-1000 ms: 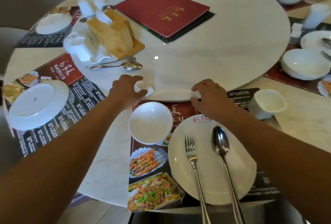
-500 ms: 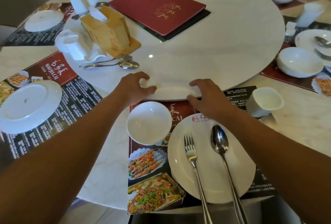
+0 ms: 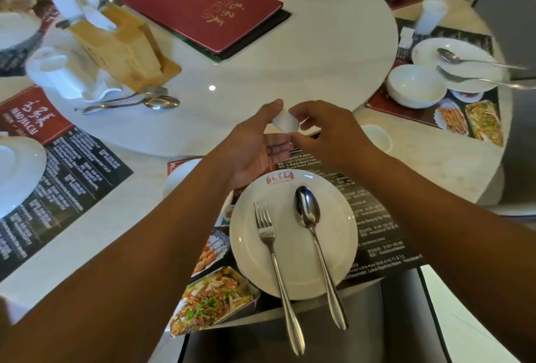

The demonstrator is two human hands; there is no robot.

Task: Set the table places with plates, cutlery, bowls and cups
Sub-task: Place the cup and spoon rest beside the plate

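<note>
My left hand (image 3: pixel 255 145) and my right hand (image 3: pixel 327 133) meet above the near edge of the turntable, and between them is a small white folded piece (image 3: pixel 285 121). My left thumb presses on it and my right fingers pinch it. Below them a white plate (image 3: pixel 249 249) lies on the printed placemat (image 3: pixel 377 235) with a fork (image 3: pixel 268 243) and a spoon (image 3: pixel 307 211) on it. My left forearm hides most of a white bowl (image 3: pixel 178 175). A white cup (image 3: pixel 377 137) stands behind my right wrist.
The round white turntable (image 3: pixel 319 58) carries a red menu (image 3: pixel 203 8), a wooden holder (image 3: pixel 121 46) and a loose fork and spoon (image 3: pixel 130 103). The place at the right has a bowl (image 3: pixel 416 85) and a plate (image 3: pixel 464 52) with cutlery. Another plate (image 3: pixel 17 171) lies at the left.
Both hands have left the turntable's edge and come together in the air, lifting a small white piece between them. The view has shifted, so the turntable looks turned.
</note>
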